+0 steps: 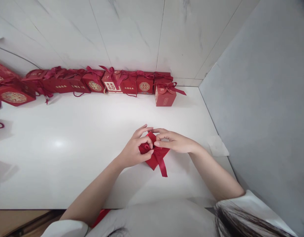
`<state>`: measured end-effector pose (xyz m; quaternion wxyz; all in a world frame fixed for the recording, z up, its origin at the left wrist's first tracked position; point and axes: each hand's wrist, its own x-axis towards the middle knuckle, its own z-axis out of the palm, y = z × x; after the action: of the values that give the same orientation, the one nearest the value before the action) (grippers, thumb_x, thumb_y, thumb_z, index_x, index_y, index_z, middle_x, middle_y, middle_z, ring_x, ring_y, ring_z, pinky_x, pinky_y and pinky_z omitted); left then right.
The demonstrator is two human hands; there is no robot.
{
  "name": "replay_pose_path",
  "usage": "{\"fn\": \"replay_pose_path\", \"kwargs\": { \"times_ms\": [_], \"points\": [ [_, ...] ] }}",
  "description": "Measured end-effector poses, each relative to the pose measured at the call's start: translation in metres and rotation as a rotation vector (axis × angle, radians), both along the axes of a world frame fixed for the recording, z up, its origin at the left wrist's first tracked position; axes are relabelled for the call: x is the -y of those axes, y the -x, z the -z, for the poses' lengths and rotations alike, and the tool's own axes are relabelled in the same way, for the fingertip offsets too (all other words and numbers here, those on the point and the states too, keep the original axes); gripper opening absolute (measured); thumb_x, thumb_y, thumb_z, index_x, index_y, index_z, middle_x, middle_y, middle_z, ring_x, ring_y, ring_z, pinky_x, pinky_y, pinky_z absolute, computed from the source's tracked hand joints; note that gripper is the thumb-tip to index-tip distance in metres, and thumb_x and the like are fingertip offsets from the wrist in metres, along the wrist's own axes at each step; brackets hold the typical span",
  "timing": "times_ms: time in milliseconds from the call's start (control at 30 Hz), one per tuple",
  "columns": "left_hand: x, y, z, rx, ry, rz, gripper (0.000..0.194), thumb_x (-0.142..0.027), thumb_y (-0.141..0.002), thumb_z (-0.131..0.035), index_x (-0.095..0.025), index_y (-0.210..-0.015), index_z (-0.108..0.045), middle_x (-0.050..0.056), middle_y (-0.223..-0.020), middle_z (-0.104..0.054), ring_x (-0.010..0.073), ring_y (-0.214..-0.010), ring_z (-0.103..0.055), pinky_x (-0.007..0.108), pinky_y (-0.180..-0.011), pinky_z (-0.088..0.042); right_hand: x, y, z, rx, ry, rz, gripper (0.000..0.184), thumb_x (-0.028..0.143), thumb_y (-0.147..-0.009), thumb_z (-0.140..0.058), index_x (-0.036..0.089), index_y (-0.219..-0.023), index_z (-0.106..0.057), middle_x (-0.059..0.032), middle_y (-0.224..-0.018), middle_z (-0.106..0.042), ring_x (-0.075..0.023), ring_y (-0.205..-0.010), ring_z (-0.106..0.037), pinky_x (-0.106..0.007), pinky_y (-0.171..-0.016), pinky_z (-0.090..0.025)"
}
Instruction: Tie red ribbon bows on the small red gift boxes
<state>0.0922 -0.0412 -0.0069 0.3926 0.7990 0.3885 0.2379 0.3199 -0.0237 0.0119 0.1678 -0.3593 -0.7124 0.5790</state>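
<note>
Box [153,164], red, sits on the near half of the white table [55,171], between the 2 hands, with a red ribbon [162,166] across its top and 1 tail hanging to the near side. The left hand [133,151] has its thumb and index finger closed on a loop of the ribbon, while the right hand [177,142] bends its fingers over the box's right side, its exact grip unclear. Red gift boxes [145,86] with bows line the far wall [132,36].
</note>
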Motion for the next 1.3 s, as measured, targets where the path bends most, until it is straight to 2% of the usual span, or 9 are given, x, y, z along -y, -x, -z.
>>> {"fn": "replay_pose_path", "kwargs": {
  "times_ms": [67,167,267,433,533,633,833,1100,1300],
  "points": [
    [0.001,-0.001,0.0,0.008,-0.005,-0.01,0.008,-0.013,-0.076,-0.06,-0.021,-0.078,-0.058,0.001,-0.149,-0.04,0.0273,-0.146,-0.026,0.045,-0.116,-0.038,0.0,0.004,0.001,-0.014,-0.016,0.003,0.032,0.052,-0.093,-0.052,0.025,-0.086,-0.067,-0.004,-0.134,-0.052,-0.0248,-0.134,-0.04,-0.04,-0.107,-0.034],
    [0.001,-0.003,0.0,0.018,-0.006,-0.018,0.012,-0.011,-0.073,-0.059,-0.021,-0.077,-0.056,0.002,-0.148,-0.041,0.028,-0.144,-0.03,0.045,-0.114,-0.041,0.002,0.009,0.004,-0.037,-0.024,0.045,0.031,0.05,-0.088,-0.06,0.022,-0.075,-0.059,-0.0039,-0.118,-0.057,-0.022,-0.108,-0.054,-0.036,-0.091,-0.043],
    [0.001,-0.004,0.001,0.021,-0.007,-0.024,0.011,-0.011,-0.073,-0.059,-0.021,-0.077,-0.056,0.002,-0.147,-0.042,0.0293,-0.143,-0.032,0.046,-0.113,-0.042,0.004,0.013,0.007,-0.067,-0.003,0.097,0.035,0.047,-0.088,-0.06,0.021,-0.068,-0.05,-0.0026,-0.103,-0.058,-0.0176,-0.087,-0.054,-0.033,-0.077,-0.044],
    [-0.002,0.0,-0.001,0.044,-0.067,-0.057,0.01,-0.012,-0.074,-0.058,-0.021,-0.076,-0.055,0.003,-0.146,-0.044,0.029,-0.143,-0.032,0.046,-0.115,-0.039,0.005,0.022,0.015,-0.207,0.113,0.188,0.035,0.046,-0.091,-0.056,0.021,-0.069,-0.047,-0.001,-0.092,-0.057,-0.0147,-0.076,-0.053,-0.031,-0.071,-0.043],
    [-0.006,0.005,-0.002,0.031,-0.163,-0.118,0.008,-0.013,-0.075,-0.059,-0.02,-0.077,-0.057,0.003,-0.144,-0.045,0.0294,-0.143,-0.032,0.047,-0.116,-0.037,0.004,0.026,0.017,-0.284,0.143,0.259,0.034,0.043,-0.092,-0.056,0.02,-0.069,-0.047,-0.0038,-0.115,-0.06,-0.0169,-0.09,-0.059,-0.034,-0.082,-0.045],
    [-0.008,0.01,-0.002,0.008,-0.216,-0.149,0.007,-0.015,-0.077,-0.059,-0.021,-0.08,-0.059,0.004,-0.144,-0.046,0.0295,-0.143,-0.031,0.048,-0.117,-0.035,0.004,0.026,0.013,-0.283,0.079,0.255,0.029,0.041,-0.091,-0.058,0.019,-0.072,-0.056,-0.0049,-0.139,-0.051,-0.0215,-0.113,-0.057,-0.038,-0.097,-0.041],
    [-0.005,0.006,0.0,0.048,-0.184,-0.16,0.006,-0.018,-0.083,-0.057,-0.021,-0.08,-0.061,0.004,-0.14,-0.049,0.0276,-0.141,-0.035,0.048,-0.116,-0.035,0.001,0.018,0.009,-0.163,0.033,0.227,0.027,0.047,-0.089,-0.062,0.023,-0.079,-0.071,-0.0055,-0.136,-0.056,-0.0252,-0.137,-0.041,-0.041,-0.11,-0.032],
    [-0.005,0.005,0.004,0.019,-0.092,-0.129,0.005,-0.016,-0.077,-0.06,-0.021,-0.077,-0.059,0.003,-0.142,-0.046,0.0293,-0.141,-0.035,0.048,-0.114,-0.039,-0.002,0.017,0.017,-0.138,0.039,0.23,0.036,0.051,-0.094,-0.052,0.023,-0.081,-0.07,-0.0043,-0.133,-0.052,-0.0227,-0.126,-0.05,-0.039,-0.106,-0.039],
    [-0.006,0.004,0.002,0.036,-0.105,-0.113,0.006,-0.016,-0.076,-0.059,-0.021,-0.077,-0.058,0.004,-0.14,-0.047,0.0294,-0.14,-0.037,0.047,-0.112,-0.04,-0.003,0.021,0.02,-0.237,0.173,0.248,0.038,0.053,-0.093,-0.053,0.021,-0.08,-0.069,-0.0037,-0.138,-0.047,-0.0209,-0.122,-0.052,-0.036,-0.104,-0.041]
  ]
}}
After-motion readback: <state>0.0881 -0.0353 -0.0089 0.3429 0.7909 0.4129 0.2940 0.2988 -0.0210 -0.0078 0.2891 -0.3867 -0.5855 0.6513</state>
